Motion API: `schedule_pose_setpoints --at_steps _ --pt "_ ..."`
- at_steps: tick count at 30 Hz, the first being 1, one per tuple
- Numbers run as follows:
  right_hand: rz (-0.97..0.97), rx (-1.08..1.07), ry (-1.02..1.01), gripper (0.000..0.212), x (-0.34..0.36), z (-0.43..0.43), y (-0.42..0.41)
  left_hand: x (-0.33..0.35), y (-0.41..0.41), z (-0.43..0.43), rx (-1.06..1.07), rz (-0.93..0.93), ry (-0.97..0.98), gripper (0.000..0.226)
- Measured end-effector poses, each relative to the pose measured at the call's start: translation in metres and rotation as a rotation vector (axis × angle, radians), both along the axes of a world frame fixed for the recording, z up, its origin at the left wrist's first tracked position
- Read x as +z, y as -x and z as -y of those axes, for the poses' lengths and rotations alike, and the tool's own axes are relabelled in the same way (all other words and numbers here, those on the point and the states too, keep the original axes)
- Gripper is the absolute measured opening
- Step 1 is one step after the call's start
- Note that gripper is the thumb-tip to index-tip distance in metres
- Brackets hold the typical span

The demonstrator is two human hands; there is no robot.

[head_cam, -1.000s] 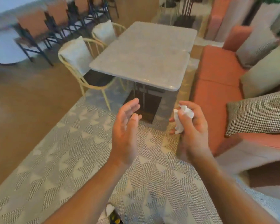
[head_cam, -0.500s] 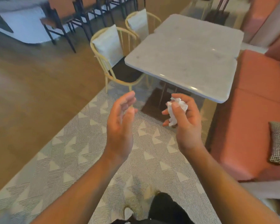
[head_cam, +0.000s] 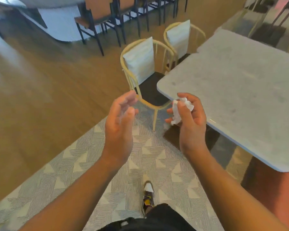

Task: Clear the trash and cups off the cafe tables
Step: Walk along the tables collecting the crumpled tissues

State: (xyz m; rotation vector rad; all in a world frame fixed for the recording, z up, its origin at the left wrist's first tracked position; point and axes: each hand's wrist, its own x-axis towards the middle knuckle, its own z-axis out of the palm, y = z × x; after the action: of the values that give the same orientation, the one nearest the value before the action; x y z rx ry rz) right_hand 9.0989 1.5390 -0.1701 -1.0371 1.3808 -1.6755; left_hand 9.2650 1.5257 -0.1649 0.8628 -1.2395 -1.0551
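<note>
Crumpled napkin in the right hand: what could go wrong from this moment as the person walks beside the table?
1. The right hand pinches the crumpled napkin only with fingertips, much of it sticking out, so it might slip onto the patterned rug.
2. The wicker chair stands just ahead of the left hand; a step forward could knock it.
3. The marble table corner sits close beside the right forearm, so a bump seems possible.
</note>
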Motion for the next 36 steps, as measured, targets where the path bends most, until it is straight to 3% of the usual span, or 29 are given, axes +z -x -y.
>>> schedule_pose_setpoints --at_steps 6,14,28,36 --pt "0.037 0.097 0.005 0.035 0.016 0.135 -0.008 0.013 -0.008 0.112 0.094 -0.051 -0.027 0.054" --pt "0.030 0.157 0.023 0.024 0.006 0.293 -0.059 0.005 -0.064 0.261 0.146 -0.018 0.021 0.050" --pt "0.104 0.216 0.081 0.031 0.019 0.567 -0.240 0.010 -0.251 0.529 0.173 0.107 0.075 0.051" --pt "0.108 0.217 0.114 0.024 0.012 0.695 -0.277 0.020 -0.303 0.656 0.178 0.119 0.064 0.037"
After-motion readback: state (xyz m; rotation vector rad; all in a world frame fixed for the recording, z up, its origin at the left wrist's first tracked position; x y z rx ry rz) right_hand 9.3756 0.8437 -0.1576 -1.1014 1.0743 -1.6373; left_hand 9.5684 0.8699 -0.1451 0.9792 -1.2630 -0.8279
